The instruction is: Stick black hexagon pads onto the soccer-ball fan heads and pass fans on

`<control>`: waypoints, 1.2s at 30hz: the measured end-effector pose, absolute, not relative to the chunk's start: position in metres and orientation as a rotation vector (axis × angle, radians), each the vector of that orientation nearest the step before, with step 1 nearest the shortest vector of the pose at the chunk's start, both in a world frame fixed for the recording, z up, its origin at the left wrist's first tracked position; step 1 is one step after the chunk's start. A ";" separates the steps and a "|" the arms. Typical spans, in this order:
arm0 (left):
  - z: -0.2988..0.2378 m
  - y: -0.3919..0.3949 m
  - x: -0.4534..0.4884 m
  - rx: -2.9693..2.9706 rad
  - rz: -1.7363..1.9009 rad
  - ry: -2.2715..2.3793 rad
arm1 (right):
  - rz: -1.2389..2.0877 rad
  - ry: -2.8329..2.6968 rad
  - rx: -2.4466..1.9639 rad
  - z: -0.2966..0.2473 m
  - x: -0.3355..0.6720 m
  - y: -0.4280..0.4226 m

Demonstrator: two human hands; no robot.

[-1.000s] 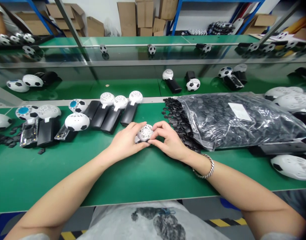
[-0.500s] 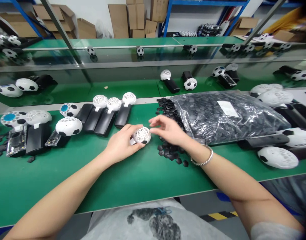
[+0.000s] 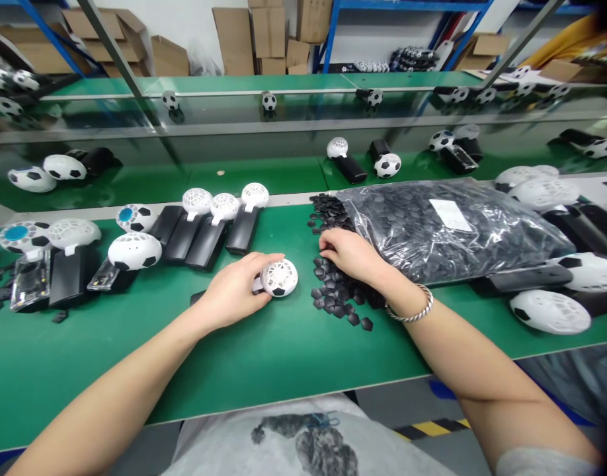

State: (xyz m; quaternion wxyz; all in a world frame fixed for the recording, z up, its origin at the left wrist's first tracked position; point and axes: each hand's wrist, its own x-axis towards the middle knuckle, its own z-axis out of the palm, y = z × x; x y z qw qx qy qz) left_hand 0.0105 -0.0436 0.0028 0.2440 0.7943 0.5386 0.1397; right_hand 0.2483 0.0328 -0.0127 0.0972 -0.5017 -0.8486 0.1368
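Head view: a white ball-shaped lattice fan head with black patches [image 3: 280, 277] is held by the left hand [image 3: 231, 291] on the green work table [image 3: 283, 357], near the middle of the scene. The fingers are curled around its left side (a dark part shows just left of the hand, too hidden to be identified).

Just to the right, a loose pile of small black hexagonal plastic pieces [image 3: 336, 297] is touched by the right hand [image 3: 352, 254]. Its fingers are bent down into the pieces, and whether one is pinched cannot be told. A silver chain bracelet [image 3: 411, 309] is worn on that wrist.

The pile lies at the mouth of a clear plastic bag filled with the same black pieces [image 3: 447, 228], which is laid to the right. Farther off and to the left, three black-handled fans with white lattice heads [image 3: 217, 221] are lined up side by side, apart from the held head.
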 end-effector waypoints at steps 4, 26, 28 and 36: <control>0.001 -0.043 0.009 2.211 0.376 1.447 | 0.716 -2.409 -1.205 -0.002 0.243 0.020; 0.011 -0.047 0.012 2.249 0.279 1.504 | 1.369 -2.008 -0.947 -0.001 0.221 -0.014; 0.010 -0.047 0.014 2.243 0.292 1.519 | 1.548 -1.908 -0.962 -0.006 0.217 -0.014; 0.006 -0.050 0.021 2.220 0.373 1.628 | 1.514 -1.911 -0.965 -0.020 0.207 -0.013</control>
